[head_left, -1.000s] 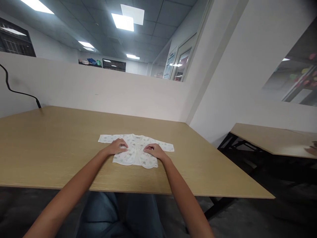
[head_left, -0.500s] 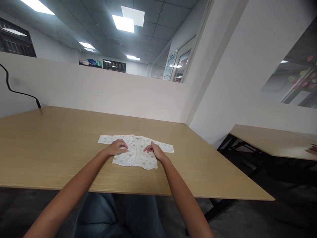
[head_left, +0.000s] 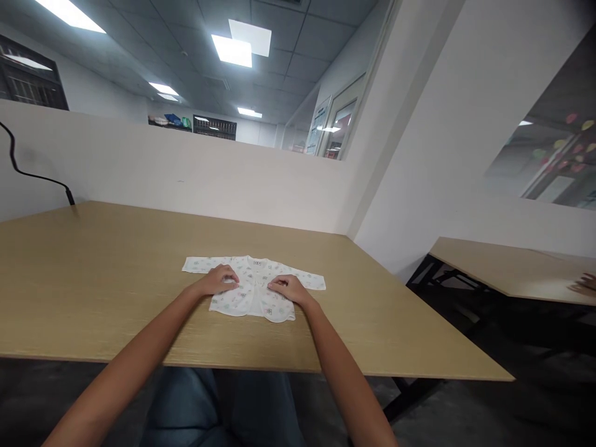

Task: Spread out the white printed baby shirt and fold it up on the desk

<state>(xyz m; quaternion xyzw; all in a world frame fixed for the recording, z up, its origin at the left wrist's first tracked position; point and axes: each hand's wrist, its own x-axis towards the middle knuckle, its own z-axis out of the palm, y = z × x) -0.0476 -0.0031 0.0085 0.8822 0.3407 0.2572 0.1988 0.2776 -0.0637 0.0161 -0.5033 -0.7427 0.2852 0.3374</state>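
Observation:
A small white baby shirt (head_left: pixel 254 301) with a scattered pastel print lies spread on the wooden table (head_left: pixel 139 310), its long sleeves stretched to both sides and its front opening down the middle. On the left front panel rests my left hand (head_left: pixel 218 279), fingers curled and tips drawn close to the thumb at the cloth. My right hand (head_left: pixel 289 288) lies palm down over the right panel, its fingertips and thumb closed on the fabric beside the front opening. Cloth beneath both hands is hidden.
A low white partition (head_left: pixel 209 177) runs along the table's far edge, with a white wall to the right. A black cable (head_left: pixel 40 177) hangs at the far left. At the right stands another table (head_left: pixel 503 267), with another person's hand (head_left: pixel 584 284) at its edge.
My right hand has turned palm down and its fingertips have come onto the shirt's front panel. My left hand has stayed nearly in place. The view has shifted slightly.

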